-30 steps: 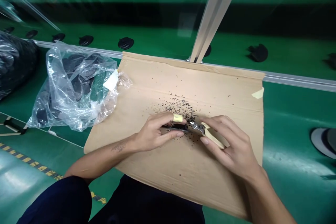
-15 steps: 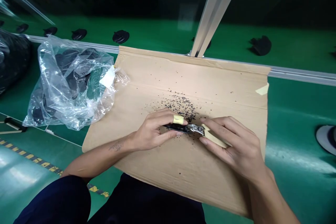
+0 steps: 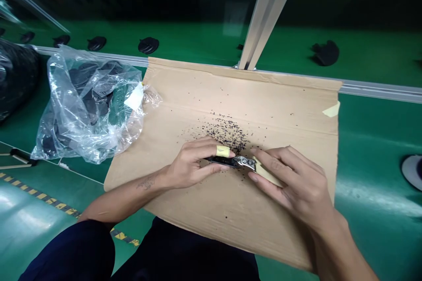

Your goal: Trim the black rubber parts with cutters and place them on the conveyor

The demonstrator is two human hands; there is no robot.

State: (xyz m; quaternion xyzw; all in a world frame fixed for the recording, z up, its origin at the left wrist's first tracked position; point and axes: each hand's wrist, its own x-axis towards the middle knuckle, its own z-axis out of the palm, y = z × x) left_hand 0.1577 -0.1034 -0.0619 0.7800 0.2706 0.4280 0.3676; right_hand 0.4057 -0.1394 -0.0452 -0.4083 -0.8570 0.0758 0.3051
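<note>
Between the thumb and fingers of my left hand (image 3: 194, 162) is a flat black plastic part (image 3: 220, 160); a band of yellow tape wraps one finger. My right hand (image 3: 293, 180) is closed around the pale yellow handles of small nippers (image 3: 246, 162). Their metal jaws meet the right end of the black part. Whether the blades are fully closed is too small to make out. Many tiny black clippings (image 3: 227, 134) lie scattered on the cardboard (image 3: 184, 215) just beyond my hands.
On the left a clear plastic bag (image 3: 89, 114) holds dark round pieces, with a black bag (image 3: 16, 74) beyond it. A metal post (image 3: 268, 17) rises behind the cardboard. Black parts (image 3: 326, 52) sit along the far green surface. A round-topped object (image 3: 412, 171) shows at the right edge.
The nipper handles look squeezed slightly closer together in my right hand. My left hand keeps the black part in nearly the same place. The view has shifted slightly.
</note>
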